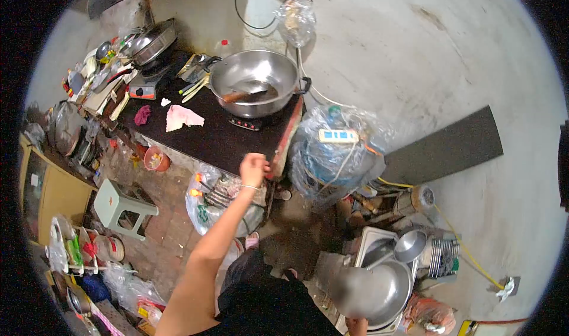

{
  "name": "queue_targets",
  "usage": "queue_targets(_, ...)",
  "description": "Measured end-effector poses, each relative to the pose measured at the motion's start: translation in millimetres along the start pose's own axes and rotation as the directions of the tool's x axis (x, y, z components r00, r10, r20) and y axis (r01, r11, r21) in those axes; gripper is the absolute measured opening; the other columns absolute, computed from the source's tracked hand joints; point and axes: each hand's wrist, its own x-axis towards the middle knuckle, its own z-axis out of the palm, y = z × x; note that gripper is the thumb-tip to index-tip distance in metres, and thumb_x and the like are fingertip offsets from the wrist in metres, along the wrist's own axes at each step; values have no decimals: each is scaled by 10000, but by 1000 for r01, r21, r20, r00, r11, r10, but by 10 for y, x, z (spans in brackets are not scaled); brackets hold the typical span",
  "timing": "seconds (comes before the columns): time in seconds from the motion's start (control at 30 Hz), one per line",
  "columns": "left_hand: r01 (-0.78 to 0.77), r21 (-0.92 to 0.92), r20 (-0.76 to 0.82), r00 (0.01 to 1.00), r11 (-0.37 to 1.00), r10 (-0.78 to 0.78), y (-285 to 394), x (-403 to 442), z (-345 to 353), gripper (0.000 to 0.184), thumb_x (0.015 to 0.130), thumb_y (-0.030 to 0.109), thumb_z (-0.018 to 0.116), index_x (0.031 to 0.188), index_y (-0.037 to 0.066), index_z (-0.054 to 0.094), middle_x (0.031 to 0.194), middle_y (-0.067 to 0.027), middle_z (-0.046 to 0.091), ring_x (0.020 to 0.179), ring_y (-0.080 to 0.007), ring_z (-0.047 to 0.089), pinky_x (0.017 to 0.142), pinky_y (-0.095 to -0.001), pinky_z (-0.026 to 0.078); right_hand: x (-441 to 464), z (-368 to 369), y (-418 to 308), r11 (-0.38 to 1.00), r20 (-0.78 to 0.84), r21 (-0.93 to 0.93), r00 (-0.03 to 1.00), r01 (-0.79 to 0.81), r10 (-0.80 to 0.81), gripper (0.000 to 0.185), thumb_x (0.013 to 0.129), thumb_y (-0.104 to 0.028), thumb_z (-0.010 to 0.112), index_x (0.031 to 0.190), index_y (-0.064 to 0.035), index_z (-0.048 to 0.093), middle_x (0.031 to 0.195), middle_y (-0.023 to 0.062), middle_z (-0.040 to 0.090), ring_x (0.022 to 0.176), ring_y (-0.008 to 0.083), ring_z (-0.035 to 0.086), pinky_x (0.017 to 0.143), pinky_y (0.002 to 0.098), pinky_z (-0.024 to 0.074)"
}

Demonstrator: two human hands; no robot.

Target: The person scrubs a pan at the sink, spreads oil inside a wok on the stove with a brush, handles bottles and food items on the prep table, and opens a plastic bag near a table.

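My left hand (255,169) is held out over the front edge of the dark table (222,137), fingers loosely bent and apart, with nothing seen in them. At the bottom edge of the view my right hand (357,326), partly cut off, grips the near rim of a metal wok (388,290). The wok is over a white sink (365,241), beside a smaller metal pan (410,245). A blurred patch covers the wok's left side. On the table a large steel pot (255,75) stands on an induction cooker (246,124), a wooden-handled tool (237,96) inside it.
A pink cloth (182,118) and another pan (153,42) are on the table. A plastic-covered bundle with a power strip (338,136) stands to its right. On the floor are a pale stool (118,205), a pink bin (156,159) and a filled plastic bag (228,208).
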Motion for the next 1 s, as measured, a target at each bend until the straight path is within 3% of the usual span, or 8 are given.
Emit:
queue_targets(0.03,3,-36,-51,999,999,-5,62,215,-237,142,857,181,469,839,48,514,661,-40,553,524,-101,547,431,-220,443,-27,236,-1003,886,8,-461,999,48,-50,244,814,-177,502,965,7,555,737,134,579,660,226,560,609,306,451)
queue_targets(0.13,42,-206,-130,989,978,-70,255,784,-767,226,869,278,473,845,55,495,698,-45,563,543,-109,550,455,-224,450,200,797,-2684,707,60,-694,990,135,-131,260,745,-186,594,885,31,565,660,187,563,621,311,569,578,353,444)
queue_targets(0.2,74,-282,-160,979,956,-123,498,1077,-935,270,872,329,458,851,62,496,715,-46,565,576,-128,565,491,-234,462,721,1029,-2887,549,196,-708,870,445,-453,281,740,-199,604,909,21,560,738,215,566,685,355,564,598,395,441)
queue_targets(0.5,260,-334,9,962,906,-273,656,1968,-1075,227,850,261,498,938,56,454,806,-77,567,690,-184,582,580,-312,499,1672,3207,-5706,329,477,-441,528,835,-703,360,777,-233,583,1064,-28,507,841,138,554,695,306,564,602,375,451)
queue_targets(0.63,311,-326,37,948,893,-317,586,1559,-1151,189,846,229,498,949,71,492,811,-59,584,666,-142,576,551,-268,485,1962,3813,-6181,423,453,-329,534,844,-714,408,769,-254,598,1093,-32,487,845,139,549,680,258,573,605,345,452)
queue_targets(0.77,449,-391,22,877,803,-480,124,856,-1407,135,843,189,495,921,79,507,788,-47,592,632,-123,569,522,-236,472,2440,4296,-6581,128,308,-375,254,918,-917,466,789,-296,584,1122,5,458,833,155,566,746,185,584,690,327,438)
queue_targets(0.87,594,-386,-22,759,706,-651,-241,211,-1725,119,840,181,497,902,81,514,769,-37,595,610,-112,562,499,-231,459,2700,4561,-6927,624,524,-366,707,690,-474,481,791,-462,510,1002,-30,515,620,152,558,551,288,598,520,361,477)
queue_targets(1.0,560,-446,-145,724,698,-674,-393,-484,-2070,100,823,170,520,883,91,516,731,-33,594,583,-108,556,468,-239,443,3055,4733,-6997,890,706,-235,698,390,-120,259,786,-300,563,741,-45,552,551,24,502,412,112,515,329,226,391)
